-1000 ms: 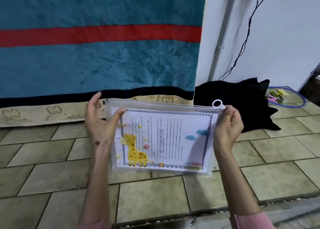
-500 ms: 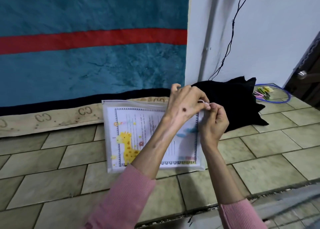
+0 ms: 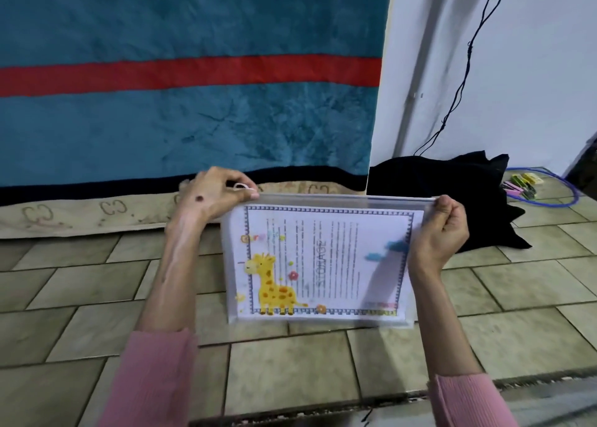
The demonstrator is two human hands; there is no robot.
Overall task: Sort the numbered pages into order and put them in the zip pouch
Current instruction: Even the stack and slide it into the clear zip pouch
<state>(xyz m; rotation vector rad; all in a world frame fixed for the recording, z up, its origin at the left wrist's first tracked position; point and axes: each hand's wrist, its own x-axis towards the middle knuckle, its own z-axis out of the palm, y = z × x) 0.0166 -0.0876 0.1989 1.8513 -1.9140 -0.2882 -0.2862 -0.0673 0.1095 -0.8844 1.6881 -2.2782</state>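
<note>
Pink ribbed sleeves [image 3: 151, 378], bare hands [image 3: 442, 229]

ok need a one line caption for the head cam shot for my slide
Left hand pinches the zip pull at one end of the clear pouch, right hand grips the other; giraffe page inside.

The place looked like a room in a home, seen from low over the floor. The floor [image 3: 290, 371] was laid with pale greenish-beige tiles set in staggered rows. A plush teal blanket [image 3: 181, 126] with a red stripe and a dark lower border hung at the back, and under it lay a beige patterned cloth [image 3: 80, 213]. To the right stood a plain white wall [image 3: 523, 71] with a thin black cable [image 3: 465, 71] trailing down it. At its foot lay a heap of black fabric [image 3: 436, 181], and beside that some coloured clothes pegs [image 3: 520, 186] and a blue cord [image 3: 555, 197].
</note>
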